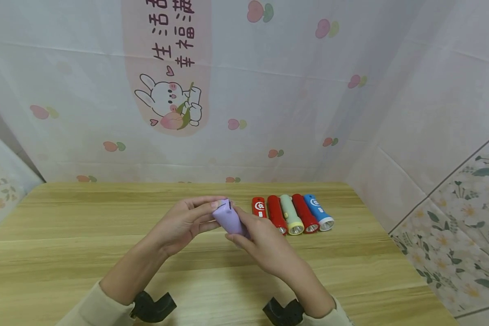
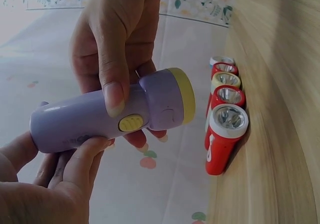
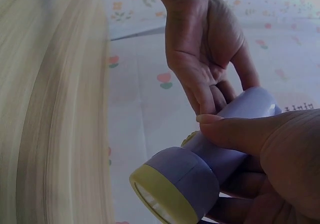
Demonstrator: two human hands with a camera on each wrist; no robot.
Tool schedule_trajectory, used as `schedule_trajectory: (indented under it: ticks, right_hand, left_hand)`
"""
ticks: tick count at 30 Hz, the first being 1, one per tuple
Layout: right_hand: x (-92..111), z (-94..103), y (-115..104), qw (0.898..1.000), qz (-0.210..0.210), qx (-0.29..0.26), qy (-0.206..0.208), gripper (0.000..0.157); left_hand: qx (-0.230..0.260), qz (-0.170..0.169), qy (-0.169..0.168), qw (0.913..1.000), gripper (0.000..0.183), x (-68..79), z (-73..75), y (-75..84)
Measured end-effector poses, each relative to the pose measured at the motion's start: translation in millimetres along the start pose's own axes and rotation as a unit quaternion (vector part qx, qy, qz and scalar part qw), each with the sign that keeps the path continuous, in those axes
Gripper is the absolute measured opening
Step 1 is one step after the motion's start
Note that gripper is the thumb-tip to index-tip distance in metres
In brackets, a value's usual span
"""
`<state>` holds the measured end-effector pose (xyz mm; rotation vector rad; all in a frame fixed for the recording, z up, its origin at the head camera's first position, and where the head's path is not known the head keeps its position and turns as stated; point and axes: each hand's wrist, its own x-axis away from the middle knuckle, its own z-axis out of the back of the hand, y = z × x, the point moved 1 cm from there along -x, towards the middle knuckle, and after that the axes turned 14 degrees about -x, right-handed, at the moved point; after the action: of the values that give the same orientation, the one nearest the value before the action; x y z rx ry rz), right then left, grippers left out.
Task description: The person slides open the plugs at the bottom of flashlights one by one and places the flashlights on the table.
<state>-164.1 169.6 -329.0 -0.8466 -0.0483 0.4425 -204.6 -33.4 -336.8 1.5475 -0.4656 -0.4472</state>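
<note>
One purple flashlight [image 1: 229,219], held two-handed, presumably for steadiness: right hand [image 1: 265,239] grips its barrel [image 2: 75,118]; left hand [image 1: 184,221] pinches its tail [image 2: 39,128].

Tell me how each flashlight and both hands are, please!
Purple flashlight, held in the air; can't tell if lit.
Left hand, pinching its tail end.
Right hand, gripping it near the lamp end.
First red flashlight from the left, lying down, looks unlit.
Second red flashlight, lying down, looks unlit.
Green flashlight, lying down, looks unlit.
Third red flashlight, lying down, looks unlit.
Blue flashlight, lying down, looks unlit.
</note>
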Motion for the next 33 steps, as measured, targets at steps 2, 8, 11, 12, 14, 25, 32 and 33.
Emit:
schedule_trajectory:
  ticks: [2, 8, 11, 12, 14, 25, 32, 33]
  right_hand:
    - [0.4, 0.3, -0.3, 1.000, -0.004, -0.004, -0.007, 0.059]
    - [1.4, 0.7, -1.4, 1.000, -0.010, -0.007, -0.021, 0.062]
    - [1.3, 0.6, -1.6, 1.000, -0.010, -0.003, -0.022, 0.061]
    - [1.3, 0.5, -1.7, 1.000, -0.010, -0.002, -0.022, 0.061]
    - [1.1, 0.3, -1.6, 1.000, -0.011, -0.001, -0.022, 0.061]
    - [0.2, -1.1, -1.6, 1.000, -0.014, 0.001, -0.023, 0.061]
    - [0.5, -1.5, -1.7, 1.000, -0.013, 0.006, -0.023, 0.060]
    - [0.5, -1.6, -1.6, 1.000, -0.012, 0.007, -0.023, 0.060]
  left_hand:
    - [0.001, 0.002, 0.003, 1.0000, 0.047, 0.1, -0.2, 0.0]
    - [-0.006, 0.002, 0.008, 1.0000, 0.045, 0.6, 0.6, -0.3]
    - [-0.007, 0.000, 0.008, 0.9999, 0.044, 0.3, 1.0, -0.6]
    - [-0.006, 0.000, 0.008, 0.9999, 0.044, 0.1, 1.1, -0.7]
    - [-0.006, 0.001, 0.009, 0.9999, 0.044, -0.2, 1.1, -1.0]
    - [-0.005, 0.004, 0.015, 0.9999, 0.041, -0.4, 0.8, -2.3]
    - [0.000, 0.007, 0.018, 0.9998, 0.037, -0.3, 0.6, -2.7]
    - [0.001, 0.007, 0.019, 0.9998, 0.037, -0.3, 0.6, -2.7]
